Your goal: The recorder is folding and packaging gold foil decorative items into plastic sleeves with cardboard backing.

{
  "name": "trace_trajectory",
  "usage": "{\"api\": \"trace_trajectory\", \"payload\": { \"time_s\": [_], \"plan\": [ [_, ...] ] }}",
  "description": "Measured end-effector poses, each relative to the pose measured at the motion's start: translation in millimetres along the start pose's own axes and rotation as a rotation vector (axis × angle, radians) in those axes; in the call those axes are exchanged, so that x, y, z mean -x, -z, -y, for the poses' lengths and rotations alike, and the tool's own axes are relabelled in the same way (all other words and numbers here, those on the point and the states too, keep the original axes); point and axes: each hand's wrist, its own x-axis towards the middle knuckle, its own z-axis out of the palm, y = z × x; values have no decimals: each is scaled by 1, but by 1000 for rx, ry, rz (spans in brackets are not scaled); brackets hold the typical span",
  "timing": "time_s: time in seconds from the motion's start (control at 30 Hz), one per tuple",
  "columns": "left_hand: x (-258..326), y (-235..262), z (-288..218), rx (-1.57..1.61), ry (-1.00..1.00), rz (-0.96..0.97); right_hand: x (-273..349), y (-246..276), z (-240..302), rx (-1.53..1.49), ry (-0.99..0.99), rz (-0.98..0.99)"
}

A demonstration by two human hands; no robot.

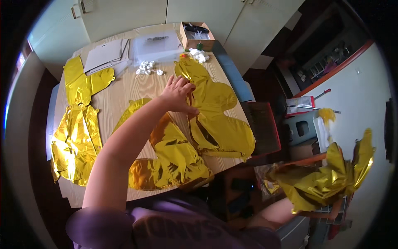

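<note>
Thumb and fingers apart, left grip (180, 94) loosely open, I reach across the bench (124, 89) to the left edge of a large, lobed gold foil balloon (217, 112). My fingertips seem to meet its surface; whether any foil is pinched between them, I cannot tell. This balloon lies flat along the right side of the bench, its near end wide and its far end narrower.

Off to my right, beyond the bench, my right forearm (275, 212) runs up to a raised, creased gold foil piece (319, 186). The foil hides my right grip, so I cannot tell how it is closed.

Under and beside my left forearm (122, 151) lies a wrinkled gold foil sheet (178, 159), partly covered by the arm. Along the left side of the bench sits a shiny, crumpled foil piece (76, 141), with a branching foil piece (81, 85) meeting its far end; I cannot tell whether they are joined.

Toward the far edge are pale flat boards (101, 56), a translucent sheet (155, 47), small white balls (146, 67), a white bundle (200, 55) and an open box (199, 45) with dark contents.
</note>
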Motion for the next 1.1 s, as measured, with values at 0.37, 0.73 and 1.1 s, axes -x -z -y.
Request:
{"api": "trace_trajectory", "payload": {
  "time_s": [0.37, 0.73, 1.1],
  "plan": [
    [158, 45, 23, 175, -9, -300, 75, -150, -39, 31, -375, 837],
    [330, 12, 78, -14, 158, -234, 228, -346, -145, 651, 72, 1273],
    [384, 14, 93, 71, 187, -332, 213, -305, -166, 579, 660, 1423]
  ]
}}
